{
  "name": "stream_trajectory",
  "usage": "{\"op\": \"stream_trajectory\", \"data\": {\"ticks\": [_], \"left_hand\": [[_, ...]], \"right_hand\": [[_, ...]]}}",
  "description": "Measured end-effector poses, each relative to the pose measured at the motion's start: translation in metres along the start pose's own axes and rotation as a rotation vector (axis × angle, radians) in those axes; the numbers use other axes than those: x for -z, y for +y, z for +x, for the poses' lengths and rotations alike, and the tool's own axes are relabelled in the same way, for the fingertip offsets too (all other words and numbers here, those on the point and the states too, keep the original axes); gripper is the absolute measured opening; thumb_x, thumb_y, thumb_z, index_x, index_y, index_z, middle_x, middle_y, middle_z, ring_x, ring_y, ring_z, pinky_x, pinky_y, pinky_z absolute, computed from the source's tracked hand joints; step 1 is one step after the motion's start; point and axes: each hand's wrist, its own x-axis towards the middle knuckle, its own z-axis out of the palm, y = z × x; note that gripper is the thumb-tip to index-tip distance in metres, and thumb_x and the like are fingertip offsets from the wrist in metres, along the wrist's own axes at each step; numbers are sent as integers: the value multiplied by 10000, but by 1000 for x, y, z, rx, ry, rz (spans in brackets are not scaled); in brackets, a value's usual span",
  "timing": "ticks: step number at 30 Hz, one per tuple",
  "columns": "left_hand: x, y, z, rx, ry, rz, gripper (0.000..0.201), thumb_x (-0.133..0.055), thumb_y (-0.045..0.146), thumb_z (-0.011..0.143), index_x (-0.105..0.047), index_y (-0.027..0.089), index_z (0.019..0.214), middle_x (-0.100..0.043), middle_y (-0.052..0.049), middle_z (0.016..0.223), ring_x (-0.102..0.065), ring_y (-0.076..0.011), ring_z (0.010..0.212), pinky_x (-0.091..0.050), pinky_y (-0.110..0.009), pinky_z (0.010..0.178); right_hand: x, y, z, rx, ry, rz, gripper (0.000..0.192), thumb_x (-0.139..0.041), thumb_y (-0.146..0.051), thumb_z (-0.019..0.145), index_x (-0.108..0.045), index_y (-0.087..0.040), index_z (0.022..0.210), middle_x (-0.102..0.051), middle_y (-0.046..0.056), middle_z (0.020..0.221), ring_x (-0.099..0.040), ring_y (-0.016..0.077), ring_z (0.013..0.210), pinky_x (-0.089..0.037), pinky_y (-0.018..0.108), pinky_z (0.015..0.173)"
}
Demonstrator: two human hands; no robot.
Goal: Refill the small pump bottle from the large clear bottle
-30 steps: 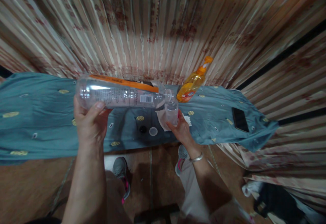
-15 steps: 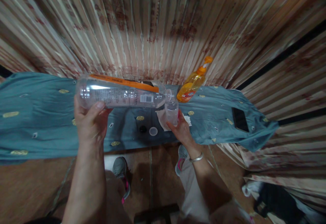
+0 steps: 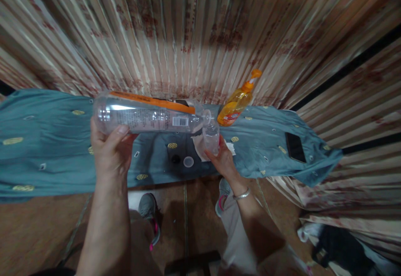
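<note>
Nearest me, my left hand (image 3: pixel 108 150) was wrapped around the base end of the large clear bottle (image 3: pixel 150 115), thumb on its near side, holding it on its side above the blue cloth (image 3: pixel 46 150). The bottle looked see-through, with an orange band along its upper edge, small print and a barcode on the label, and its open neck pointed to my right. My right hand (image 3: pixel 223 159) was closed around the small clear bottle (image 3: pixel 211 136), held upright, its mouth right at the big bottle's neck; I could not tell if the two touched. A bangle (image 3: pixel 241 194) sat on that wrist.

Under the bottles, on the cloth, lay a pale round cap (image 3: pixel 188 162) beside a dark cap (image 3: pixel 176 158), and a white tissue (image 3: pixel 200 146) just behind my right hand. Farther back stood the orange pump bottle (image 3: pixel 236 102). A dark phone (image 3: pixel 295 146) lay well off to the right. A striped curtain (image 3: pixel 194 29) hung behind everything
</note>
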Motion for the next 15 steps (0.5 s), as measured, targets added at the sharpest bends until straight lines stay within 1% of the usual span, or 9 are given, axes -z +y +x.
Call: {"op": "stream_trajectory", "data": {"ticks": [2, 6, 11, 15], "left_hand": [[-2, 2, -1, 6, 14, 11, 487, -946, 187, 456, -663, 265, 845, -718, 30, 856, -622, -145, 724, -596, -284, 649], [-5, 3, -3, 10, 24, 4, 480, -930, 164, 451, -666, 265, 840, -727, 26, 871, -623, -151, 742, -614, -323, 702], [-6, 3, -3, 24, 39, -14, 516, -978, 186, 409, -684, 265, 826, -707, 40, 834, -627, -143, 753, -597, -280, 671], [-5, 2, -2, 9, 30, -21, 516, -985, 184, 420, -671, 249, 824, -705, 28, 836, -616, -143, 762, -607, -293, 693]], "right_hand": [[1, -1, 0, -19, -12, 18, 853, -792, -471, 889, -481, -90, 1586, -695, 278, 1464, -710, 410, 1321, -597, 597, 1101], [2, -2, 0, -22, -4, 33, 864, -796, -462, 881, -469, -95, 1592, -701, 273, 1458, -707, 403, 1328, -589, 606, 1108], [1, -2, 1, -43, -14, 39, 880, -804, -461, 872, -469, -81, 1591, -689, 285, 1468, -695, 409, 1347, -583, 599, 1120], [2, -2, 1, -38, -7, 35, 872, -807, -460, 867, -475, -93, 1585, -691, 278, 1469, -695, 413, 1346, -586, 603, 1112]]}}
